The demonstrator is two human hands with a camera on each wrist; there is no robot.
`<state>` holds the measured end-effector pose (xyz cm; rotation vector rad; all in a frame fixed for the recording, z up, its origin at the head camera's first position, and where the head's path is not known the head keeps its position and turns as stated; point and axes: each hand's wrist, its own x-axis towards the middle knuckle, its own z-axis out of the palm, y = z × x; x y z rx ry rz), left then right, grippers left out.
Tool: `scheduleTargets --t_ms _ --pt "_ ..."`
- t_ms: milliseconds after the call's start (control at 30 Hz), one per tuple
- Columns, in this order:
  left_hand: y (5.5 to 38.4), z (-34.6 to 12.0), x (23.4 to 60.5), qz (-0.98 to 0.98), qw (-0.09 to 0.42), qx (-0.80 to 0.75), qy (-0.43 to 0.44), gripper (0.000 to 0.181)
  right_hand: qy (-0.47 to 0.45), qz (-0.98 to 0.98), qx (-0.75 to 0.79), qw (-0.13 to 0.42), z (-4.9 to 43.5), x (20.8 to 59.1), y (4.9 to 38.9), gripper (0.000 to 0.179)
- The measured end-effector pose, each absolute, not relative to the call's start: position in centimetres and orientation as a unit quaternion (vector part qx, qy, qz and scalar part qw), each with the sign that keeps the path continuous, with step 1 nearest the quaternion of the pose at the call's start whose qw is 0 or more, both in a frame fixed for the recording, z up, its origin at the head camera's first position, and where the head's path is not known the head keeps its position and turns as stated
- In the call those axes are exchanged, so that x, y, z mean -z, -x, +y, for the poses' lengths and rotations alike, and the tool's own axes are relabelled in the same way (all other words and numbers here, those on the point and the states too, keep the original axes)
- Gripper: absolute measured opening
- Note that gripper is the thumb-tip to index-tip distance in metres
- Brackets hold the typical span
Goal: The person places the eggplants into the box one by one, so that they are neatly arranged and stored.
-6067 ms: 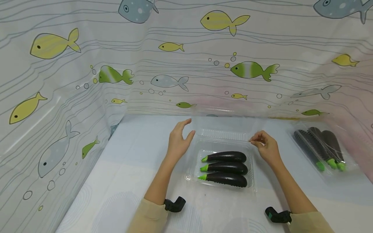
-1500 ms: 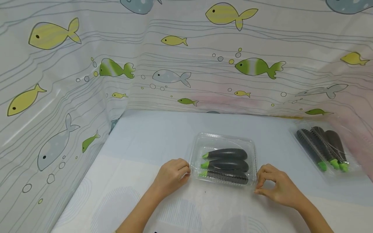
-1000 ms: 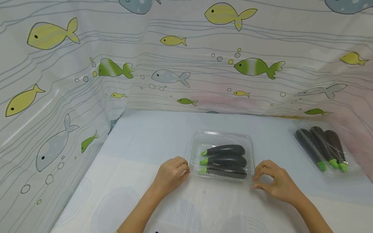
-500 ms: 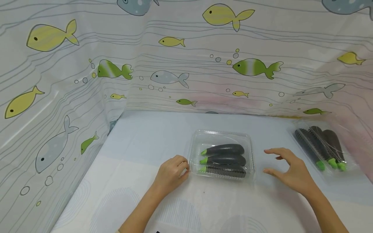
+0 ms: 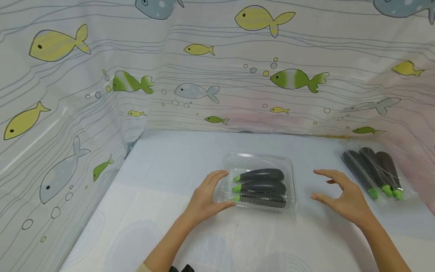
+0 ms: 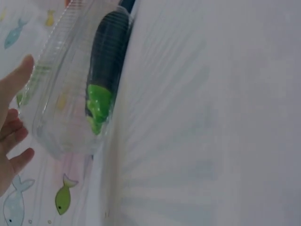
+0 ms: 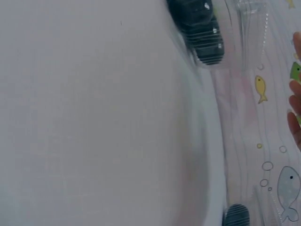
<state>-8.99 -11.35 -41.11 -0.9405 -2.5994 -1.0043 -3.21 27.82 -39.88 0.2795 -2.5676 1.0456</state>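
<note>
A clear plastic clamshell box (image 5: pixel 257 160) lies closed in the middle of the table, with three dark eggplants (image 5: pixel 259 187) visible through its lid, their green stems toward the left. My left hand (image 5: pixel 205 198) is at the box's left end, fingers and thumb spread either side of the corner; whether it touches the plastic I cannot tell. In the left wrist view its fingers (image 6: pixel 16 80) are straight near the box wall. Off the box's right side, my right hand (image 5: pixel 346 196) hovers with thumb and fingers apart and nothing between them. In the right wrist view only fingertips (image 7: pixel 295 94) show.
A second clear box (image 5: pixel 406 181) with three more eggplants (image 5: pixel 374 170) sits at the table's right side, beyond my right hand. Behind the table (image 5: pixel 176 158) hangs a curtain (image 5: pixel 238 75) printed with fish; it also runs along the left side.
The box's lid, raised at first, is now down. My right hand has let go and moved right. My left hand has loosened from the near left corner and spread its fingers.
</note>
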Motion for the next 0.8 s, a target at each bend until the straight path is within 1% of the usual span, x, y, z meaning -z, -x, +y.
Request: scheduleTargets --t_ms 133,233,533,700,800 --pt "9.3 -10.6 41.3 -0.872 0.068 0.355 0.330 0.089 -0.096 -0.909 -0.367 0.171 28.0 39.9 3.3 0.077" --pt "9.5 -10.1 41.5 -0.869 0.068 0.353 0.340 0.087 -0.096 -0.910 -0.365 0.171 28.0 40.0 3.4 0.080" --pt "10.1 -9.5 42.0 -0.875 0.122 0.302 0.357 0.075 -0.074 -0.914 -0.360 0.170 28.7 40.2 4.1 0.080" --pt "10.3 -9.5 42.0 -0.874 0.144 0.292 0.361 0.072 -0.010 -0.918 -0.336 0.209 30.8 39.9 5.1 0.075" --pt "10.5 -9.6 42.2 -0.874 0.148 0.292 0.361 0.071 0.041 -0.925 -0.307 0.221 32.8 39.6 5.8 0.072"
